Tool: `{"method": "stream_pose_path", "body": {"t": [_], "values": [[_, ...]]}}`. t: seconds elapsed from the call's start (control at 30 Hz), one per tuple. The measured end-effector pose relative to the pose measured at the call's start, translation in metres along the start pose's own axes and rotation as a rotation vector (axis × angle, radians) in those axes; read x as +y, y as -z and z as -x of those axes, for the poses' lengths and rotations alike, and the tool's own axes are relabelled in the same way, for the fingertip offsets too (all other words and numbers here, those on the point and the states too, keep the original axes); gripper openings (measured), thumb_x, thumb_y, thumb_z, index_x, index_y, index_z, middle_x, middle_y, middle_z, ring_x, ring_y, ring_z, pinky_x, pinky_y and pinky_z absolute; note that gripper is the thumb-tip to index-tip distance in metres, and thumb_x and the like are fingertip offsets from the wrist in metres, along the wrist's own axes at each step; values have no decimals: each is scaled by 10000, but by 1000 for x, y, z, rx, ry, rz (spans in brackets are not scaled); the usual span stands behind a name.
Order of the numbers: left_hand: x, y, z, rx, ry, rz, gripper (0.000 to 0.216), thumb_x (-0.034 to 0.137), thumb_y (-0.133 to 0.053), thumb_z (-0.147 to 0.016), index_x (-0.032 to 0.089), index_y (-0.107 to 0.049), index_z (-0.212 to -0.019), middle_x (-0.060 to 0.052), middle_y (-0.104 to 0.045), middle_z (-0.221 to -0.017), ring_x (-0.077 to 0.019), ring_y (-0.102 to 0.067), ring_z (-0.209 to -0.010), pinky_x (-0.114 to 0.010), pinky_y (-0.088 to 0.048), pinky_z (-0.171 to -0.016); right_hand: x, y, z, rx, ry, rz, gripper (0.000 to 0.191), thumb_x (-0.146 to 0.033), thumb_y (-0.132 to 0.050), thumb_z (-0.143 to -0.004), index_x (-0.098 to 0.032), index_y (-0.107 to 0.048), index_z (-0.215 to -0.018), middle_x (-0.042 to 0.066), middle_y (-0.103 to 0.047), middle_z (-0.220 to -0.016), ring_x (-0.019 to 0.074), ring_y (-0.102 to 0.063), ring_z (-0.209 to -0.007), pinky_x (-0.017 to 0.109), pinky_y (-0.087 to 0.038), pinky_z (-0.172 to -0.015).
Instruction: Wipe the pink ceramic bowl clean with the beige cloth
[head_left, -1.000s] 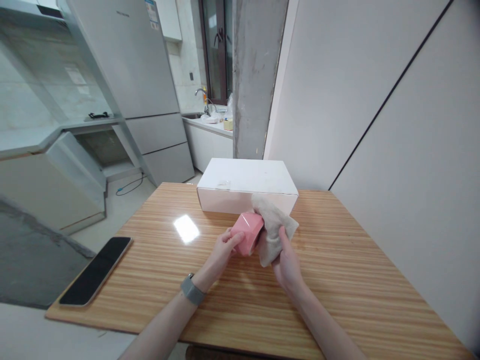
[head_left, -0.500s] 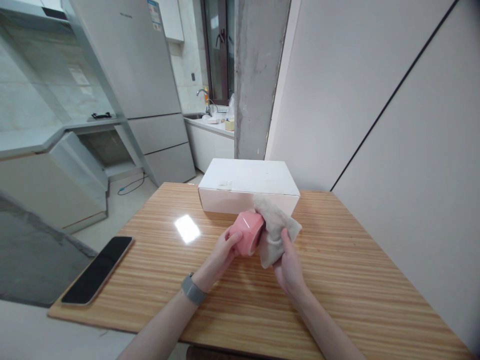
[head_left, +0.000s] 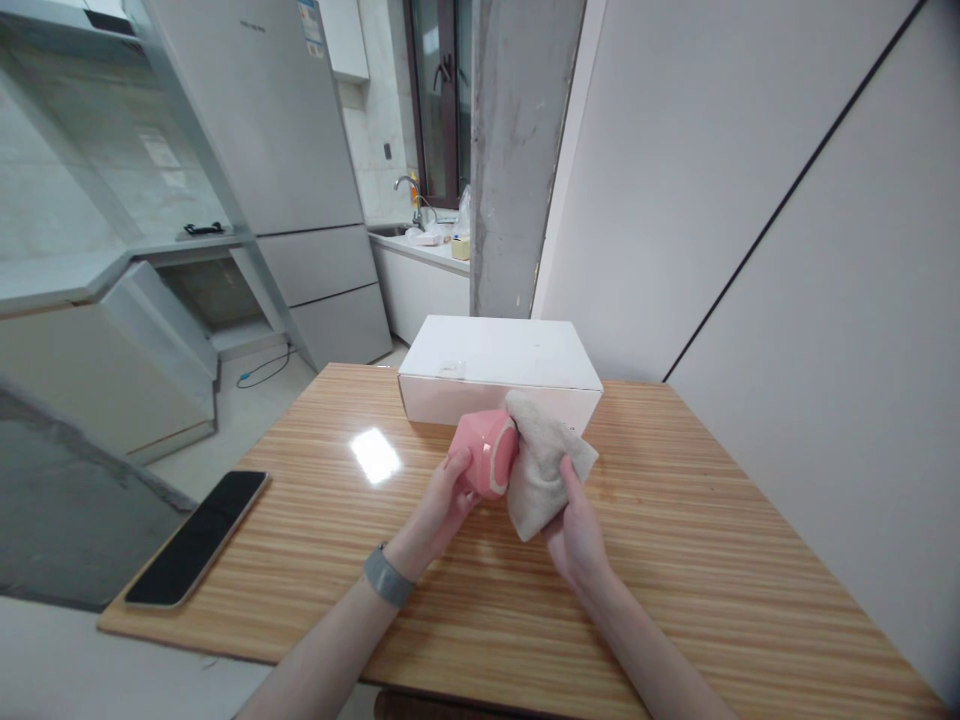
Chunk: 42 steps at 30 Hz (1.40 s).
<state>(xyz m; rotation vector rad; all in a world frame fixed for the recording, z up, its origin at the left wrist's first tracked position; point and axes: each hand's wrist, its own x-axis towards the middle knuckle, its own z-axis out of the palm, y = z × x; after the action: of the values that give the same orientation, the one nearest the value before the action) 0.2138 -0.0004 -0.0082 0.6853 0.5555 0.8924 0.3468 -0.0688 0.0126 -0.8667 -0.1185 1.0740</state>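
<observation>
My left hand [head_left: 441, 505] grips a pink cup [head_left: 485, 454], held on its side a little above the wooden table [head_left: 675, 560]. My right hand [head_left: 576, 535] clutches a beige cloth [head_left: 541, 462] that is pressed against the cup's mouth, which the cloth hides. A grey watch sits on my left wrist. Both hands are just in front of a closed white box [head_left: 499, 358].
A black phone [head_left: 196, 538] lies face up near the table's left edge. A white wall runs along the table's right side. Behind stand a concrete pillar [head_left: 517, 150], a grey fridge [head_left: 285, 150] and a kitchen counter with a sink.
My left hand has turned the pink cup and lifted it slightly toward the box. The cloth in my right hand has shifted round the cup's mouth.
</observation>
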Motion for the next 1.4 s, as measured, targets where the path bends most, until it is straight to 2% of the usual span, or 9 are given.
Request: {"method": "stream_pose_path", "body": {"t": [0.23, 0.5, 0.73, 0.97, 1.13, 1.4], "values": [[5, -6, 0, 26, -42, 26, 501, 470, -743, -736, 155, -668, -1118, -99, -692, -1139, -232, -625, -1038, -308, -511, -845, 3, -3, 5, -14, -18, -4, 426, -427, -685, -801, -223, -664, -1174, 22, -686, -1247, 218, -535, -1282, 369, -414, -1098], [4, -2, -3, 15, -111, 44, 527, 377, -725, -761, 167, -585, -1224, -108, -652, -1222, -239, -617, -1074, -357, -493, -915, 6, -3, 8, -44, -54, 24, 426, -443, -675, -799, -220, -666, -1162, 30, -692, -1235, 234, -542, -1276, 398, -393, -1114], [4, -1, -7, 150, -208, 32, 629, 332, -788, -687, 207, -515, -1240, -79, -649, -1141, -199, -629, -988, -331, -499, -858, 4, -1, 10, -78, -101, 2, 404, -455, -679, -796, -221, -681, -1126, 38, -720, -1182, 235, -567, -1249, 378, -450, -1069], [2, 0, -11, 259, -258, -25, 742, 280, -846, -613, 242, -465, -1249, -60, -629, -1086, -173, -622, -928, -303, -509, -818, 0, -4, 13, -26, -117, 1, 368, -418, -686, -796, -227, -688, -1111, 41, -732, -1153, 250, -586, -1228, 410, -477, -1041], [-1, 5, -12, 344, -277, -122, 816, 293, -882, -563, 243, -464, -1262, -78, -624, -1117, -202, -625, -981, -318, -504, -860, -3, -5, 13, -8, -134, -12, 333, -419, -672, -803, -230, -702, -1075, 45, -739, -1134, 263, -603, -1205, 427, -486, -1030], [-1, 5, -10, 390, -317, -348, 1006, 261, -922, -465, 225, -441, -1348, -119, -590, -1193, -241, -620, -995, -330, -489, -848, -15, -6, 12, -13, -90, -51, 337, -446, -624, -842, -230, -700, -1089, 45, -718, -1184, 265, -601, -1208, 440, -502, -1011]]}}
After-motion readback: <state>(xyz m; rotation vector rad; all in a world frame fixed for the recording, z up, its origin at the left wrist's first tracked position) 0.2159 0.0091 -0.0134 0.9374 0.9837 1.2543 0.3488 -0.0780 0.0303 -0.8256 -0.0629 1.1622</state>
